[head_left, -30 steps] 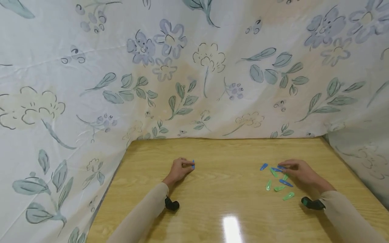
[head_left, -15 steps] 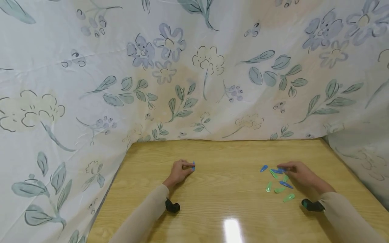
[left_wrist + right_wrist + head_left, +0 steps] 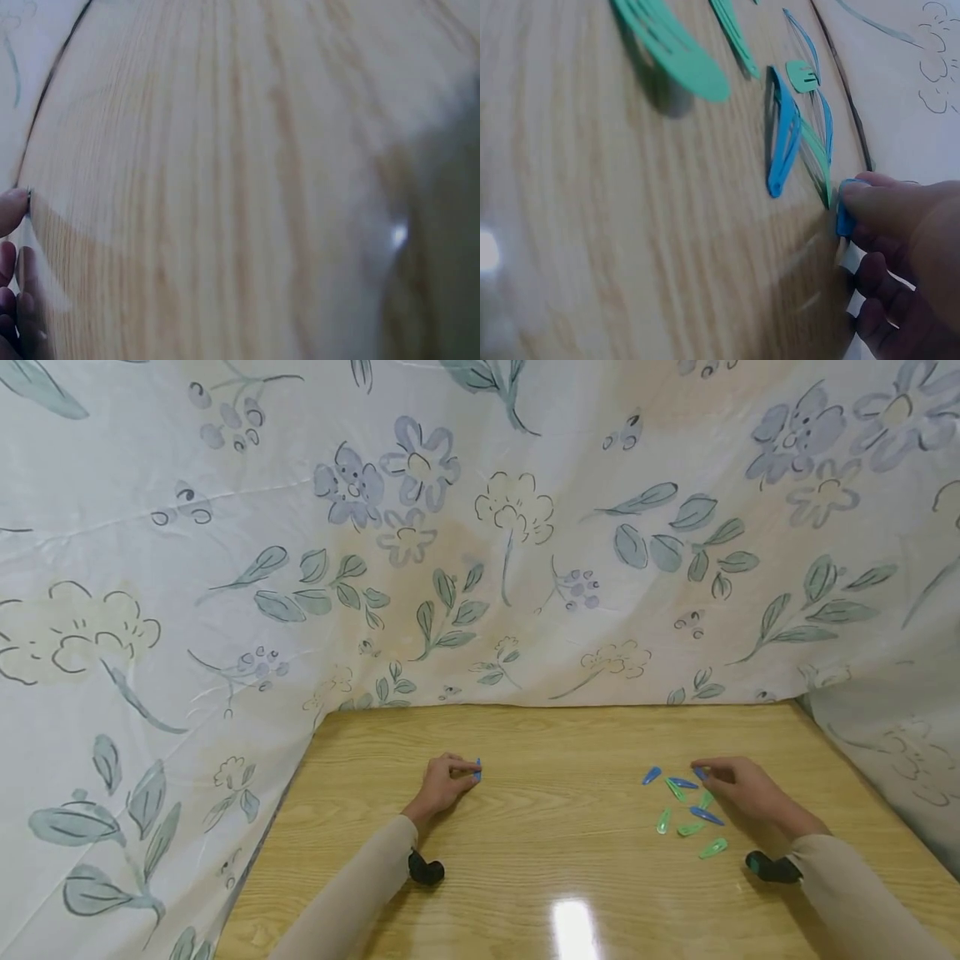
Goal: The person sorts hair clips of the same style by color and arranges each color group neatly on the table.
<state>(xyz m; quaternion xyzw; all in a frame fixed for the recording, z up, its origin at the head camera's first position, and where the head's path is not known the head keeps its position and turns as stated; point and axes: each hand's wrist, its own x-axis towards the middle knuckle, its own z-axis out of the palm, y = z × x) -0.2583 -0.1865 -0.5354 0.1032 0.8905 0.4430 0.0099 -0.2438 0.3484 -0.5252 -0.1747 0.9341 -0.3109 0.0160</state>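
At the left of the table, my left hand [image 3: 441, 783] pinches a small blue snap hair clip [image 3: 477, 770] between thumb and fingertips. In the left wrist view only a few fingers [image 3: 10, 214] show at the edge, and the clip is hardly visible. Over at the right, my right hand [image 3: 746, 789] holds another blue hair clip [image 3: 844, 214] between thumb and index finger. Right beside it lie loose clips: a blue one [image 3: 683, 783], a blue one [image 3: 706, 815] and a green one [image 3: 676, 789]. The right fingers partly cover a green clip [image 3: 706, 799].
Farther left in the group is a blue clip [image 3: 652, 775]. Green clips [image 3: 663, 822] are spread toward the front, the nearest green clip [image 3: 713, 847] by the right wrist's black device [image 3: 772, 867]. A floral curtain [image 3: 525, 610] borders the wooden table [image 3: 555, 835].
My right thumb and finger have closed on a blue clip among the others and drawn it slightly away from its neighbour. The left hand keeps its place with its clip.
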